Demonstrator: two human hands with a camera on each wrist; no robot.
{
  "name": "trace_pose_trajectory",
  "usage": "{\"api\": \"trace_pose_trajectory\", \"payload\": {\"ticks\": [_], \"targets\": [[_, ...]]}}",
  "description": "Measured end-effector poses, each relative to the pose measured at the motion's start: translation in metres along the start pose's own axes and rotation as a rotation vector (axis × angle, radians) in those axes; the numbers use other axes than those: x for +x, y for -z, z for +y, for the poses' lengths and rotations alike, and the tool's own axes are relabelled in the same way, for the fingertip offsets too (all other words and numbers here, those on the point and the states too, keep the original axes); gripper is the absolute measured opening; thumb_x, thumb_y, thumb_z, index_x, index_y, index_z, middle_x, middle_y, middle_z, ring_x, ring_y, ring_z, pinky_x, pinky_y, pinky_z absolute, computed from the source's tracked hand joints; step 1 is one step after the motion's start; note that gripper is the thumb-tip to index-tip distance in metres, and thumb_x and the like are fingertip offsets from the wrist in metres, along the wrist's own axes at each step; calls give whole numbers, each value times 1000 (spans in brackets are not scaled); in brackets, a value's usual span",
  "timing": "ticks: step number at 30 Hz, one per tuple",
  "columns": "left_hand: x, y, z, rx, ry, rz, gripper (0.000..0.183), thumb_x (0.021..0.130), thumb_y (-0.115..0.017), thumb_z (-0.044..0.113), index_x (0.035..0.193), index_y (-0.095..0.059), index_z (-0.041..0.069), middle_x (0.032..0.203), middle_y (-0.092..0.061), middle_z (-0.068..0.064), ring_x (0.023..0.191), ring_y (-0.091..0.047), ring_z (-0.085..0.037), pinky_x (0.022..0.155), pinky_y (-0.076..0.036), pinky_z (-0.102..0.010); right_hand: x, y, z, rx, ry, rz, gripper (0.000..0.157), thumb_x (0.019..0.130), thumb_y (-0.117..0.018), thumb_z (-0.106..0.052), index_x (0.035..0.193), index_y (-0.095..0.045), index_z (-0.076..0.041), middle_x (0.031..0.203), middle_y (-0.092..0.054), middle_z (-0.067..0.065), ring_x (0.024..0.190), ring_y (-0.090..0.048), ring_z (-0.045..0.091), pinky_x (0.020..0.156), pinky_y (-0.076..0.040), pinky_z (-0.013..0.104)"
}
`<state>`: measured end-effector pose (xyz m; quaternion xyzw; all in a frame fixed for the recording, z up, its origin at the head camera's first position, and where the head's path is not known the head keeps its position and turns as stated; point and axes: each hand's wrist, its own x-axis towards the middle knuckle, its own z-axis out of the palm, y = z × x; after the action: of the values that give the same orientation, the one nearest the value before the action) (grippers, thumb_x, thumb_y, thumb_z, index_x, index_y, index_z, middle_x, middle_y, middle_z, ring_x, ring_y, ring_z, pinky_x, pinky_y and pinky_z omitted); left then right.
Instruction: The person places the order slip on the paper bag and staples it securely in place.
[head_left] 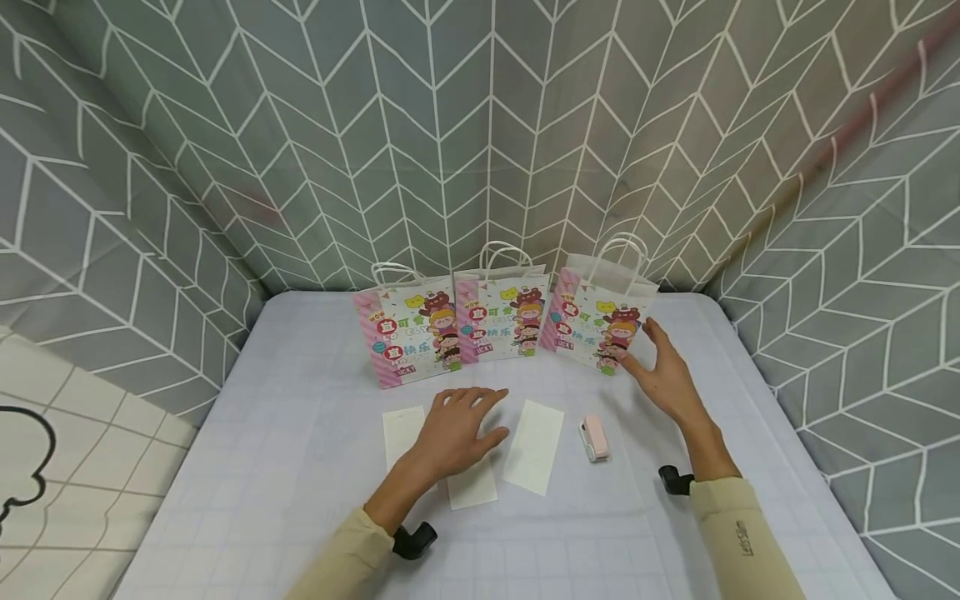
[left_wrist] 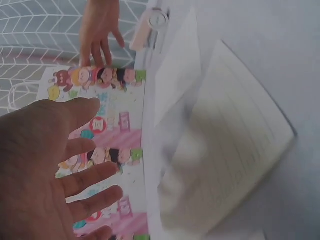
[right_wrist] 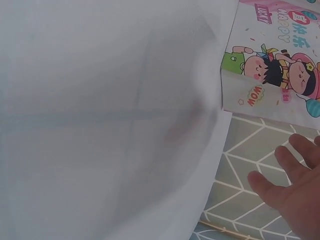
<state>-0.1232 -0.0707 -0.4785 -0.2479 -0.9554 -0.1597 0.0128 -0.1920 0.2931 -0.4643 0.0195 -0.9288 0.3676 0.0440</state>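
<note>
Three pink-and-white cartoon paper gift bags with white handles stand in a row: a left bag [head_left: 408,333], a middle bag [head_left: 495,317] and a right bag [head_left: 588,321]. My right hand [head_left: 667,379] is beside the right bag's right edge, fingers spread; whether it touches the bag I cannot tell. Palm down, my left hand [head_left: 453,429] hovers over the white paper slips with its fingers spread and nothing held. Partly under it in the head view are a left slip [head_left: 400,427] and a middle slip [head_left: 474,489]. To its right lies another slip [head_left: 534,450].
A small pink stapler [head_left: 595,438] lies right of the slips. The white cloth-covered table [head_left: 300,467] ends at a grey patterned curtain [head_left: 465,150] behind the bags. Black wrist mounts [head_left: 414,542] sit under both forearms.
</note>
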Motion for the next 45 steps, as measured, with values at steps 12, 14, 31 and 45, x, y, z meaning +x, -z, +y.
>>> {"api": "trace_pose_trajectory", "payload": {"ticks": [12,14,31,45], "targets": [[26,-20,8,-63,19,-99,58,95,-65,50,147,-52,27,138,-61,0,129,-54,-26,107,-36,-56,8,-1,7,78,-10,-31,92,99,-60,-47,162,-4,-10,166,-19,19,150,-22,43,110,-24,69],[29,-23,9,-61,22,-113,58,94,-66,50,146,-54,26,137,-61,0,129,-55,-25,107,-36,-56,9,-2,8,91,-14,-35,92,99,-60,-46,162,-4,-10,166,-19,19,150,-22,43,110,-24,69],[54,-36,12,62,55,-185,69,86,-73,56,144,-56,24,139,-54,0,126,-47,-24,103,-39,-50,15,-6,10,107,-31,-36,97,98,-60,-51,161,-3,-5,163,-25,23,146,-29,45,110,-25,69],[57,-42,12,12,42,-154,60,82,-78,55,136,-62,33,139,-51,-1,123,-45,-24,101,-39,-50,17,-10,14,125,30,18,84,103,-53,-46,159,-12,2,156,-33,28,138,-38,49,104,-30,70]]}}
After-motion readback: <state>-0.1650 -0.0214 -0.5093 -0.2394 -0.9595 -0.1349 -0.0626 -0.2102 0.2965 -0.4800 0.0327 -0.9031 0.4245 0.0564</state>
